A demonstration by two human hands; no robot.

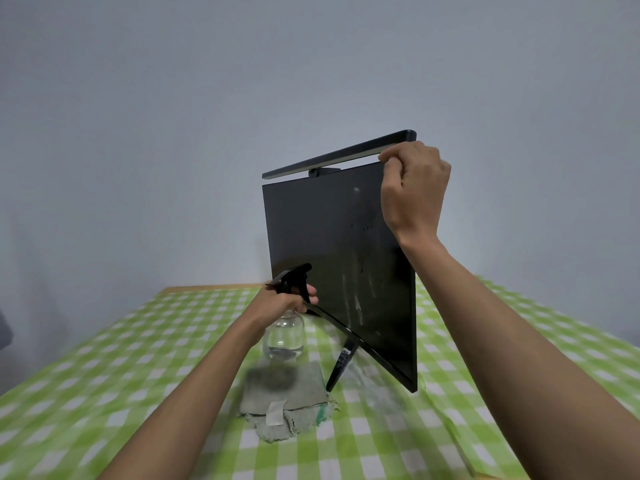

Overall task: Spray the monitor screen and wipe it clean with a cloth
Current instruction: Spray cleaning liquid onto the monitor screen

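So the monitor stands on the table turned at an angle, screen facing toward about 8 o'clock, its long edge running from the far left corner out toward the near right corner. It's dark, with pale streaks and drip marks down the lower middle of the glass. A slim black light bar sits along the top edge, same direction as the screen. One thin black stand leg pokes down at 6 o'clock from the panel.

The right hand is up at the monitor's top right corner, at roughly 1 o'clock, fingers curled in a narrow grip pinching that corner just under the end of the light bar. The left hand is closed around the neck of a clear spray bottle with a black trigger head, nozzle aimed toward 2 o'clock at the lower left of the screen. The bottle hangs below that grip, a little water in the bottom.

A grey cloth lies flat on the table right under the bottle, at 6 o'clock from it, with frayed edges and a white tag.

The table has a green and white checked cover, and there's a plain pale wall behind.
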